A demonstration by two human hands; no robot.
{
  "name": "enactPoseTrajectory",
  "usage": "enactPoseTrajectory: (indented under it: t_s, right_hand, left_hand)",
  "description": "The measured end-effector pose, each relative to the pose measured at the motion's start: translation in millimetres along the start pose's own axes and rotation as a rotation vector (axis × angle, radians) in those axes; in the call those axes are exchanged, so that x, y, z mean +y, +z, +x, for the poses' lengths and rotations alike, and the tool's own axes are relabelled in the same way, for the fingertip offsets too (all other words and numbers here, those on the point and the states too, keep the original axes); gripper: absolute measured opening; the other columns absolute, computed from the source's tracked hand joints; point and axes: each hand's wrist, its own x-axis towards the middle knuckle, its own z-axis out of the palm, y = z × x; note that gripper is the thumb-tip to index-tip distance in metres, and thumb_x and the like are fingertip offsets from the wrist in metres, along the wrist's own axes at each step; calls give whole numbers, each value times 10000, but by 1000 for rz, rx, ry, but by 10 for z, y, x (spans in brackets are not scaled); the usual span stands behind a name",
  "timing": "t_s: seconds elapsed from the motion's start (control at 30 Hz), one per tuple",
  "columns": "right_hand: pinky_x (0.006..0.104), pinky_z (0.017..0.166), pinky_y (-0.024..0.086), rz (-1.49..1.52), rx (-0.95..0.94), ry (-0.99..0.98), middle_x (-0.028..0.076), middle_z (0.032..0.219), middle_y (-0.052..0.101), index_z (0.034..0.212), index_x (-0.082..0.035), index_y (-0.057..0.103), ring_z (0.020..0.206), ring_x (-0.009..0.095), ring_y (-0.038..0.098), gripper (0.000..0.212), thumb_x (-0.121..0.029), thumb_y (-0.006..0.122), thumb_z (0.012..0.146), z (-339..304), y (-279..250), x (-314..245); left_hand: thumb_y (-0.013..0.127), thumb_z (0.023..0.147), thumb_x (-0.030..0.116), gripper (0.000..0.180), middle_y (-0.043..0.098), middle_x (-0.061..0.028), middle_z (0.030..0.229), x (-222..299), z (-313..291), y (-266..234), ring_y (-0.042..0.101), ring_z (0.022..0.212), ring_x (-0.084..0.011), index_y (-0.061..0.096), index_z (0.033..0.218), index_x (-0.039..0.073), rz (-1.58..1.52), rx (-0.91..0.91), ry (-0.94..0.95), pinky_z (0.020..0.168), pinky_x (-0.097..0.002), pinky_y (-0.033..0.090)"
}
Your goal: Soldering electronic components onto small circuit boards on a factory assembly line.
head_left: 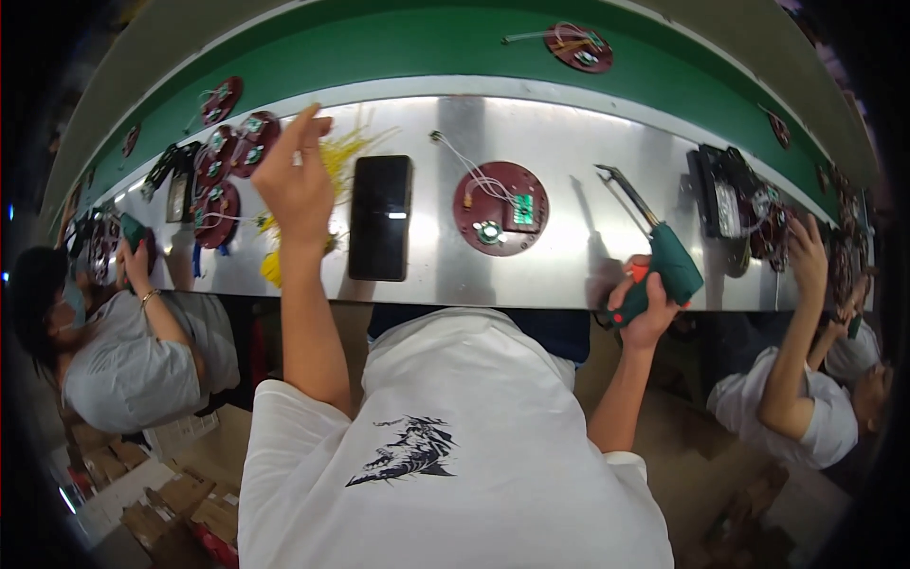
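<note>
My right hand (642, 305) is wrapped round the green grip of a soldering gun (675, 266) with orange-red parts. Its long metal tip points up and left, above the metal bench. My left hand (296, 180) is raised beside a heap of thin yellow strips (343, 156), its fingers bent together. Whether something small is between those fingertips I cannot make out. Between my hands lies a dark red round plate (500, 232) bearing a small green circuit board (524, 210) and white wires, whose connector end reaches up to the left. A black smartphone (381, 218) lies left of the plate.
More red round plates (218, 213) sit at the left; one (579, 47) rests on the green belt (427, 52) beyond the metal bench (588, 142). A black device (716, 194) stands to the right. Co-workers sit left (152, 360) and right (796, 408), their hands at the bench.
</note>
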Motion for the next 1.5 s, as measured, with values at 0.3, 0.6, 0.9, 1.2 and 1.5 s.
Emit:
enactPoseTrajectory:
  t_s: [0.3, 0.6, 0.9, 1.2, 1.5]
  right_hand:
    - [285, 430, 462, -81, -135, -6, 204, 1028, 613, 1299, 79, 501, 484, 183, 573, 421, -201, 542, 987, -147, 10, 2]
    - [281, 402, 444, -53, -92, 17, 207, 997, 610, 1195, 100, 525, 465, 178, 562, 391, -237, 524, 996, -123, 23, 73]
    - [281, 366, 418, 18, -125, -11, 201, 968, 608, 1154, 115, 523, 421, 164, 525, 420, -277, 490, 1007, -55, 39, 59]
    - [279, 365, 418, -2, -98, -24, 202, 957, 610, 1130, 118, 521, 419, 158, 525, 403, -265, 489, 1008, -66, 79, 48]
    - [276, 369, 421, 3, -102, -20, 199, 954, 610, 1115, 110, 526, 422, 156, 525, 393, -267, 491, 1008, -79, 97, 44]
  left_hand:
    - [554, 1003, 98, 202, 740, -121, 843, -18, 59, 83, 709, 771, -141, 662, 1145, 2, 99, -140, -213, 689, -275, 530]
    - [611, 983, 80, 181, 752, -132, 928, -92, 119, 34, 663, 841, -131, 643, 1137, -9, -409, -72, -310, 760, -253, 495]
    - [610, 995, 94, 161, 730, -203, 990, -210, 119, -129, 670, 808, -191, 604, 1102, -27, -955, -158, -396, 711, -290, 504]
    - [574, 1013, 121, 163, 708, -211, 987, -194, 111, -130, 715, 791, -268, 588, 1075, -29, -912, -158, -418, 726, -384, 605]
    - [507, 1045, 139, 172, 693, -238, 1051, -176, 67, -123, 725, 935, -364, 560, 1078, -21, -996, -174, -293, 843, -446, 616]
